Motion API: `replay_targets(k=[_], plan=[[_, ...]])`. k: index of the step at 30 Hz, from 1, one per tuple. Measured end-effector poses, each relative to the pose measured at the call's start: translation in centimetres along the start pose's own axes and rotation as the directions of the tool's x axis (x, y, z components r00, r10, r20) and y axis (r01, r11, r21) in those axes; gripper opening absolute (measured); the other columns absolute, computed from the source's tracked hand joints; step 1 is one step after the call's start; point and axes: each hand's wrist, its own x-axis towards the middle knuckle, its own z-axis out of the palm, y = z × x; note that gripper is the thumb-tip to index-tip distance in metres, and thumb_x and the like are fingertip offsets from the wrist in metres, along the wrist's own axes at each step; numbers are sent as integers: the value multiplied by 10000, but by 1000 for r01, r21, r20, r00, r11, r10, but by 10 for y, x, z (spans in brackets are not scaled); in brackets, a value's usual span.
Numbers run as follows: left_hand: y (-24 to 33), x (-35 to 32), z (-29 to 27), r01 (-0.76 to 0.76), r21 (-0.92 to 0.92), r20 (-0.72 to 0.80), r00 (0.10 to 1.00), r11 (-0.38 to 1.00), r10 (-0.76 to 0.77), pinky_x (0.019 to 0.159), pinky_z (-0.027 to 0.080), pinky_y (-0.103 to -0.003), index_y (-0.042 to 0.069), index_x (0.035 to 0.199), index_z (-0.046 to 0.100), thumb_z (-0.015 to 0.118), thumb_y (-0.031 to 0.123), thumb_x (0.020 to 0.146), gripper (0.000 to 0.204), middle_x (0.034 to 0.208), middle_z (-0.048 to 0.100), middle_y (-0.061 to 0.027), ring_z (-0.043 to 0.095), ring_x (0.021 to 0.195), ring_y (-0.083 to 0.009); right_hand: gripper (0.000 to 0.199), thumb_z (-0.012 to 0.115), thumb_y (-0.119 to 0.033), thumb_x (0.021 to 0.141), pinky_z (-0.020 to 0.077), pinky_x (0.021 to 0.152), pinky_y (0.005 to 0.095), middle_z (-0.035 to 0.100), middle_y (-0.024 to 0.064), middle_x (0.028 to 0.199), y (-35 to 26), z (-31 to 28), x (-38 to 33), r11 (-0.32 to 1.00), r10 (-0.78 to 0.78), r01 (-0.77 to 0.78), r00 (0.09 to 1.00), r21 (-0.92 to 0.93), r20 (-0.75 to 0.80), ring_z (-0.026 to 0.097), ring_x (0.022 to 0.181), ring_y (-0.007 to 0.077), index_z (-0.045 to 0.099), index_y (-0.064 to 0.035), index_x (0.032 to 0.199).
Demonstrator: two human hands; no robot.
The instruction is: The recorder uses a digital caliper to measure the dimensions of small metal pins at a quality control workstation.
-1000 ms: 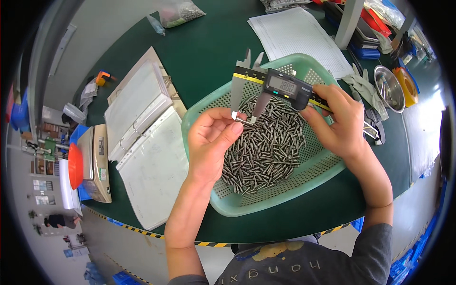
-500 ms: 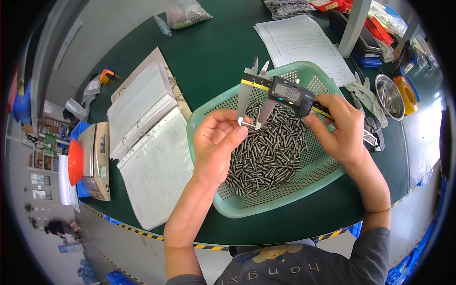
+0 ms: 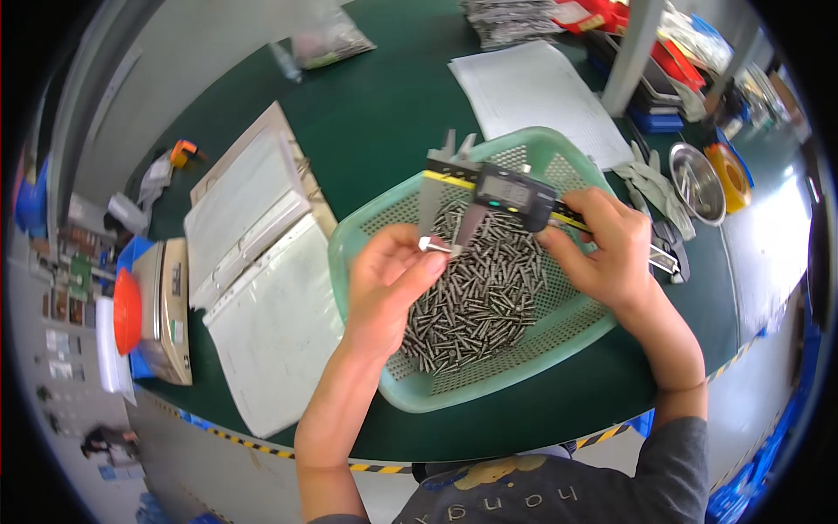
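My right hand [image 3: 604,253] is closed around a black digital caliper [image 3: 515,197] with a small display and a yellow stripe. The caliper's long jaws point down over a green perforated plastic basket [image 3: 559,341]. My left hand [image 3: 388,284] pinches a small shiny metal pin [image 3: 435,245] between thumb and fingers. The pin lies crosswise at the tips of the jaws; blur hides whether both jaws touch it. Beneath the hands, a heap of similar metal pins [image 3: 476,319] covers much of the basket's floor.
Left of the basket lies an open ring binder [image 3: 275,323], with a weighing scale [image 3: 175,306] beyond it. Paper sheets [image 3: 541,96] lie behind the basket. On the right are grey gloves [image 3: 656,188], a metal bowl [image 3: 698,183] and a grey post [image 3: 633,65].
The whole view has shifted a little, so most things sit lower and further left. Both hands keep their hold on the caliper and pin, with little change over the basket.
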Motion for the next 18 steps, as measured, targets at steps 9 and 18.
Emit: replay_targets(k=[9, 18], plan=[[6, 1, 9, -5, -66, 75, 997, 998, 10, 786, 467, -253, 14, 941, 550, 641, 35, 795, 173, 917, 613, -55, 580, 869, -120, 197, 654, -73, 734, 371, 462, 262, 533, 98, 666, -6, 0, -1, 998, 55, -56, 998, 15, 29, 452, 494, 160, 563, 26, 878], [6, 0, 9, -74, -7, 29, 997, 997, 75, 810, 469, -269, 15, 924, 542, 625, 27, 799, 151, 905, 612, -63, 584, 868, -133, 234, 704, -112, 688, 391, 444, 275, 551, 92, 662, -5, -3, 0, 997, 53, -52, 998, -49, 26, 480, 478, 189, 576, 5, 844]])
